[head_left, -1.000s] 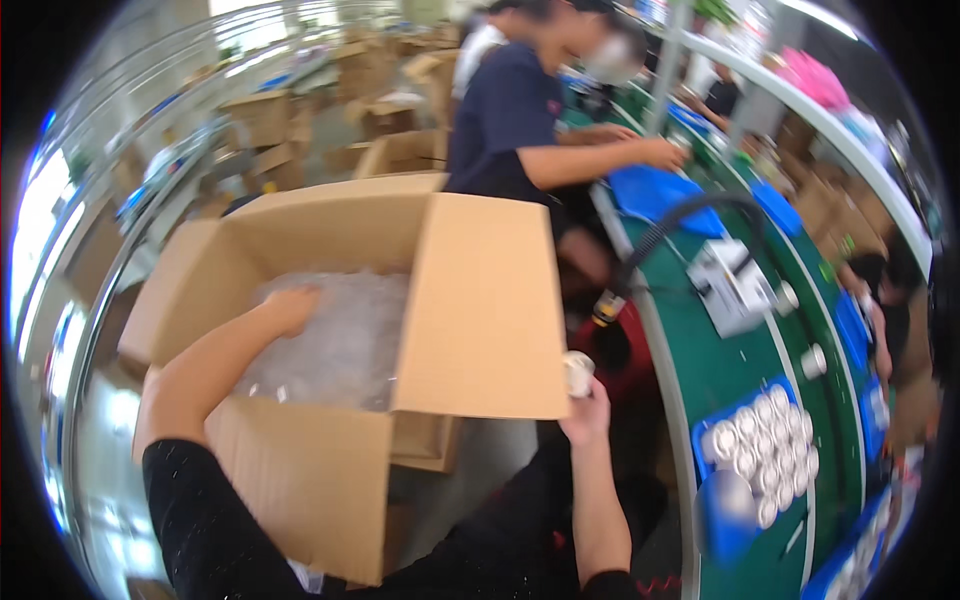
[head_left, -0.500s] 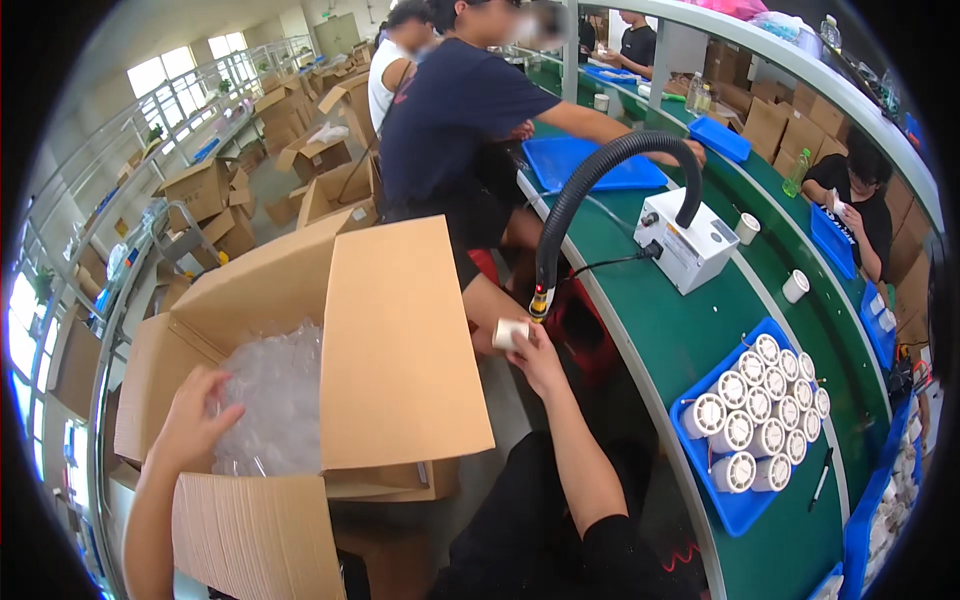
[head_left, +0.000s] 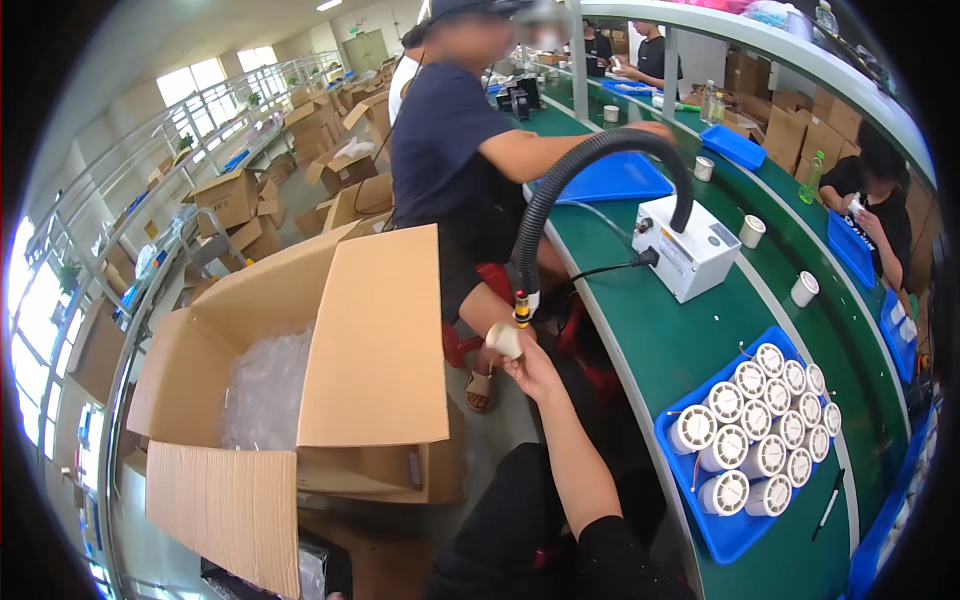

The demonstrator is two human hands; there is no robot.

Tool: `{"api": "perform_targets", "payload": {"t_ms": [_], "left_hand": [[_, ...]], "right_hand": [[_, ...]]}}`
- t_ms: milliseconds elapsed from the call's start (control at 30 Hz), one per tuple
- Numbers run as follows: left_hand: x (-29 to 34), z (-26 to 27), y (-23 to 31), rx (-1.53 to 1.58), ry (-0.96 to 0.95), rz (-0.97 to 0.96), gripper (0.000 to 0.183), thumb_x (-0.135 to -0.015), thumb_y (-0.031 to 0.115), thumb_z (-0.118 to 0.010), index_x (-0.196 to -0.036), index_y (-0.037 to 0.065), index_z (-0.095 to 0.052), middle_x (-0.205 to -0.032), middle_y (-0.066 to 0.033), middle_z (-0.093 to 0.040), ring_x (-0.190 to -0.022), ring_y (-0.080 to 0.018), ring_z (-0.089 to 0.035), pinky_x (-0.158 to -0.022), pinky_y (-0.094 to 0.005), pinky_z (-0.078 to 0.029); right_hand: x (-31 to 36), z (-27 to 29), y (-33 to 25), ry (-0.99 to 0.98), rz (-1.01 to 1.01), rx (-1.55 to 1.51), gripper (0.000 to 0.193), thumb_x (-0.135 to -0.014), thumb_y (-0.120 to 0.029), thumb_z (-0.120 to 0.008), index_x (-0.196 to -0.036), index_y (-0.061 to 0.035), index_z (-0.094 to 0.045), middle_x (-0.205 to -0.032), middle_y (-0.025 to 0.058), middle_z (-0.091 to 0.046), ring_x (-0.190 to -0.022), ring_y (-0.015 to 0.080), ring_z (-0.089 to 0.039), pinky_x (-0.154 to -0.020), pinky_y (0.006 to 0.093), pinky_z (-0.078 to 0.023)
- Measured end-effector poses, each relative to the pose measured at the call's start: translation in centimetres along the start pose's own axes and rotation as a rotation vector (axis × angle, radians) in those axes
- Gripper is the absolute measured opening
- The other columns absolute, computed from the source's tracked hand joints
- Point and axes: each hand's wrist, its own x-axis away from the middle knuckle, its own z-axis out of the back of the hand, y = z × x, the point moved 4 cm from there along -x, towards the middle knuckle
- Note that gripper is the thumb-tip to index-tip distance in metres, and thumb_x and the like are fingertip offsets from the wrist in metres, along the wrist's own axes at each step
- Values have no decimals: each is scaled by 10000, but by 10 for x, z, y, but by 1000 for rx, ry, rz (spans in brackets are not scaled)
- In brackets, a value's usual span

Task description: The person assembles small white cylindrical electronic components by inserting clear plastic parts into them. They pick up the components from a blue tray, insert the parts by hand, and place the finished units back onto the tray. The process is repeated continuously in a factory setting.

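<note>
My right hand (head_left: 536,372) is closed round a small white cylindrical part (head_left: 503,340), held just below the tip of a black corrugated hose (head_left: 535,215). The hose ends in a yellow-and-black nozzle (head_left: 522,307) and arches up from a white box-shaped machine (head_left: 690,245) on the green work surface. I do not see my left hand. On the left stands an open cardboard box (head_left: 375,350) with clear plastic bags (head_left: 265,390) inside. A blue tray (head_left: 735,535) to my right holds several white cylindrical parts (head_left: 766,456) with slotted round ends.
A co-worker in a dark shirt (head_left: 450,140) sits close ahead, one arm stretched over the bench. White parts (head_left: 804,289) stand along the green conveyor (head_left: 850,370). A pen (head_left: 829,505) lies beside the tray. A black bag (head_left: 325,560) sits below the box flap.
My left hand has left the box and dropped out of view. My right hand has moved slightly down with the white part, tilting it. The co-worker has turned and shifted.
</note>
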Motion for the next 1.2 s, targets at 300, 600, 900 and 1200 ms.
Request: {"api": "perform_targets", "payload": {"t_ms": [300,600,900,1200], "left_hand": [[-197,55,-17,593,68,-102,656,-946,652,-402,-1016,28,-592,-957,-141,-646,-770,-225,-610,-689,-322,-506],[-352,112,74,634,132,-564,348,-954,357,-603,-1134,61,-571,-1125,-124,-611,-1122,-265,-577,-968,-364,-497],[-474,88,102,705,188,-347,659,-789,565,-739,-1119,64,-467,-1036,-141,-600,-988,-282,-639,-784,-338,-571],[-512,82,125,629,182,-443,697,-808,422,-768,-1259,16,-425,-1157,-207,-520,-992,-300,-610,-830,-350,-579]], "right_hand": [[-4,28,-2,-451,-188,-511,405,-996,-446,-479,-1106,-70,-583,-879,86,-622,-586,140,-499,-505,224,-406],[68,43,-18,4,166,232,446,-990,-491,-498,-1191,-94,-532,-953,39,-626,-721,110,-594,-651,250,-514],[224,124,-8,62,127,-306,598,-967,-546,-482,-1241,-15,-503,-1019,184,-657,-786,220,-639,-693,309,-541],[244,89,7,-13,36,-315,551,-1012,-445,-463,-1333,3,-453,-1202,206,-622,-944,237,-678,-807,318,-555]]}}
